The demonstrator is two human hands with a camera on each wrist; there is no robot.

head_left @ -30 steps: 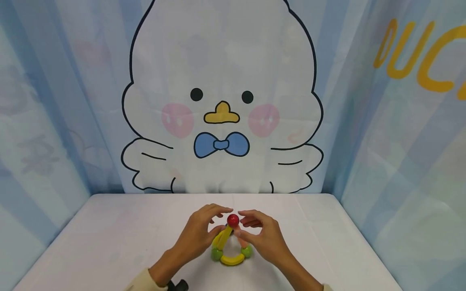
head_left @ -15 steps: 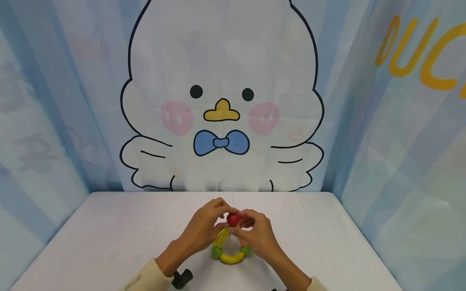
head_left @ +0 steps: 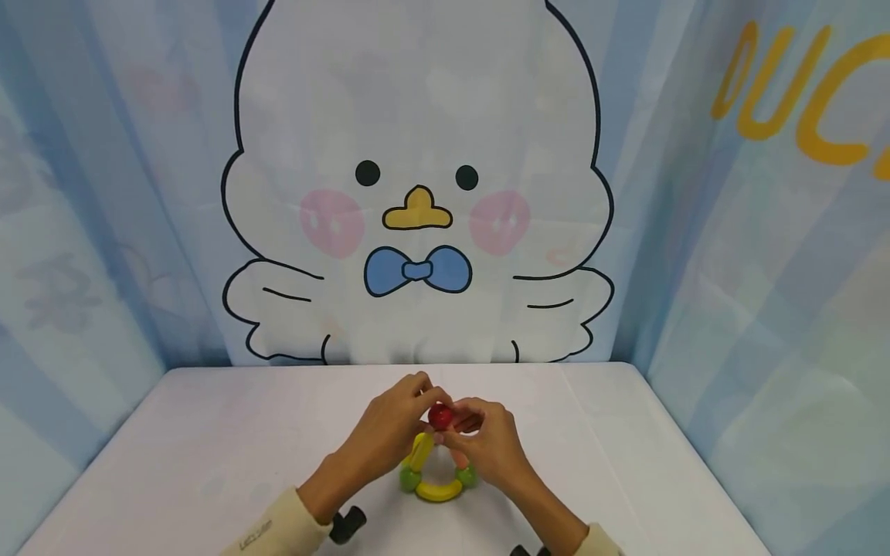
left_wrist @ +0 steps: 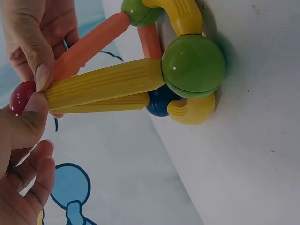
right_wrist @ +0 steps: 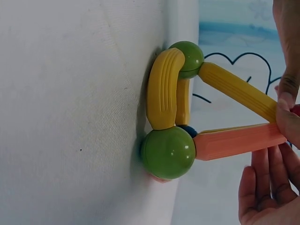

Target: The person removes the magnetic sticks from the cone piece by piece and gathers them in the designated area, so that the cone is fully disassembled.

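Observation:
A toy frame of magnetic sticks and balls stands on the table. Two green balls and a dark blue ball sit at its base, joined by curved yellow sticks. Straight yellow sticks and an orange stick rise to a red ball at the peak. My left hand pinches the red ball from the left, thumb close to the yellow stick tops. From the right, my right hand pinches at the same ball, its thumb below it by the stick ends. Fingers partly hide the joint.
The white table runs back to a curtain printed with a cartoon duck. Curtains also hang on both sides. A black piece shows beside the left sleeve.
Both hands have come closer together, from fingers spread around the red ball to pinching it. The frame stays standing in place; the head view has shifted slightly.

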